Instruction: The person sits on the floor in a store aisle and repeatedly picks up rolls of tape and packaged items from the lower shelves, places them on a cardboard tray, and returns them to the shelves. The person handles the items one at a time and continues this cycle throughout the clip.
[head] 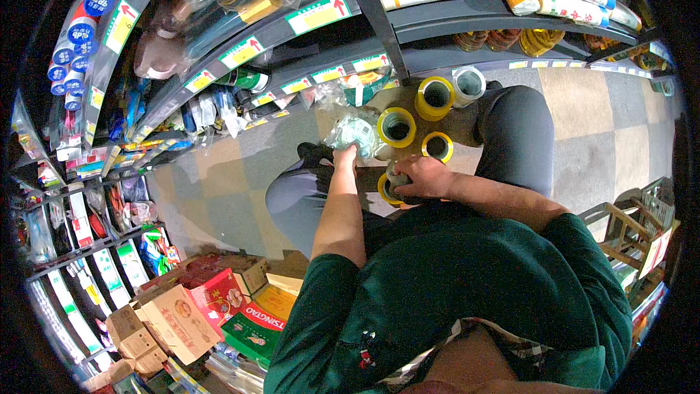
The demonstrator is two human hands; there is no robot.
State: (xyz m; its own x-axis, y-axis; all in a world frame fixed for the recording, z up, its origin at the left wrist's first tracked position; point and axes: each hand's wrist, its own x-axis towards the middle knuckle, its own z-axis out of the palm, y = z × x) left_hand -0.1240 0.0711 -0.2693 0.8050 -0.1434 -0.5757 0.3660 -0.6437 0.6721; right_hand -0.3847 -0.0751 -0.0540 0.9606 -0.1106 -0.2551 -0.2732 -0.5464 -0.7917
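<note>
My left hand [345,156] grips the near edge of a plastic-wrapped package [354,131] with a pale round label. My right hand [426,176] curls around a greyish roll of packing tape [398,179], its fingers hiding part of it. Just below that roll, a yellow tape roll [383,189] is partly covered. Beyond my hands stand a yellow tape roll [396,144], a taller yellow stack [435,112], a smaller yellow roll [449,148] and a white-rimmed clear roll [474,81]. All of these lie between my bent knees.
Shelves with price tags [328,74] run close in front and along the left. A green packet [365,93] sits at the shelf foot. Opened cardboard boxes [178,320] lie behind on the left. A brown frame [623,235] and grey basket [658,202] stand at the right.
</note>
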